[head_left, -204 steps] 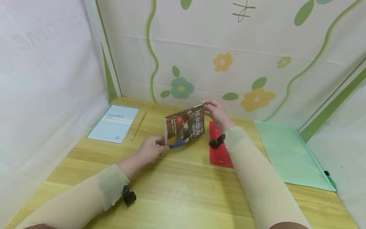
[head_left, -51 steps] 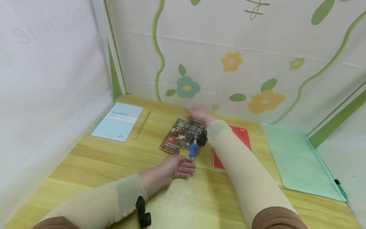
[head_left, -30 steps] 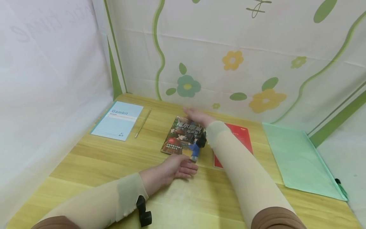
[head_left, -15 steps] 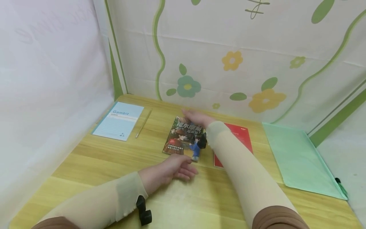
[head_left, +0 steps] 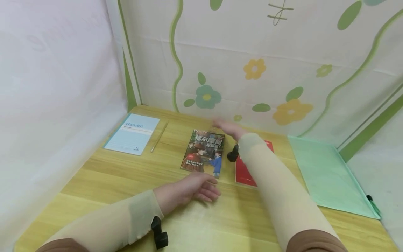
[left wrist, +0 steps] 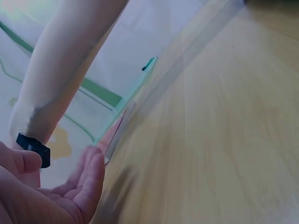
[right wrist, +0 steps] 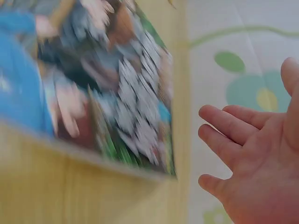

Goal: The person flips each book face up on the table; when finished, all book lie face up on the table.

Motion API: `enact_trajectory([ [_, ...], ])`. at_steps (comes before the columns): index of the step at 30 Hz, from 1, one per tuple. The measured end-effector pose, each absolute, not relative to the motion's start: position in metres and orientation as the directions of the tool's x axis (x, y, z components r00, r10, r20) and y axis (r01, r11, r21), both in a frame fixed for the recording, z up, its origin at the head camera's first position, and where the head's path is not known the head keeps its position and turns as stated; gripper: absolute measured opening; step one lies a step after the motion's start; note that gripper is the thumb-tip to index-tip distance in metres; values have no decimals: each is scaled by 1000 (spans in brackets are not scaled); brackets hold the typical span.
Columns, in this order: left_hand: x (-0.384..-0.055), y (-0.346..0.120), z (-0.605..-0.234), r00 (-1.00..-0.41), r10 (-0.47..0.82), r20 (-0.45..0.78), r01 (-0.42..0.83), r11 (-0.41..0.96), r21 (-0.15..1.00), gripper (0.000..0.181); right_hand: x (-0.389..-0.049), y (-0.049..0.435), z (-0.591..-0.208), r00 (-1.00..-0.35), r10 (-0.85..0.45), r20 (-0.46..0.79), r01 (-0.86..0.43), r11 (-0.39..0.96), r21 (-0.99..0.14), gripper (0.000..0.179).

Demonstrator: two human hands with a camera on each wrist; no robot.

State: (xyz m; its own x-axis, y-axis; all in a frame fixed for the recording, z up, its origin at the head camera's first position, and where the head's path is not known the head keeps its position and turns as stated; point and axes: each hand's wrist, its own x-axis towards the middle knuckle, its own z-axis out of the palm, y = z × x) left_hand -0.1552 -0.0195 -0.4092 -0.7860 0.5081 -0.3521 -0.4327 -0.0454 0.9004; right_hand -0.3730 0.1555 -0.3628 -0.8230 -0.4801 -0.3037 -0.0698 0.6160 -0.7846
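A comic-style book (head_left: 204, 151) with a dark illustrated cover and white Chinese title lies flat on the wooden table, slightly turned. My left hand (head_left: 190, 187) is at its near edge, fingers relaxed and palm turned sideways, holding nothing. Beyond the book's far right corner my right hand (head_left: 232, 129) hovers with fingers extended. In the right wrist view that hand (right wrist: 254, 154) has spread fingers, apart from the blurred book cover (right wrist: 93, 84). The left wrist view shows my left hand (left wrist: 60, 191) with loosely bent fingers.
Left of the book are a pale blue Gambit notebook (head_left: 132, 134) and a pencil (head_left: 159, 136). A red book (head_left: 245, 173), partly under the right forearm in view, lies to the right. Farther right is a mint-green zip folder (head_left: 330, 175). Printed curtains rise behind the table.
The book, earlier held tilted up by both hands, now lies flat and has shifted slightly right. Just now my right hand moved rightward off its far edge; the left drew slightly nearer me.
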Motion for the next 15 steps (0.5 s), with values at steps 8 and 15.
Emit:
enact_trajectory([
  [8,-157,-7,-408,-803,492,-337,-438,-103,893,51,-374,224,-344,-910,-303,-283,42,613,-789,85],
  [15,-159,4,-402,-790,518,-329,-461,-147,875,68,-379,288,-348,-942,-209,-263,42,703,-710,74],
])
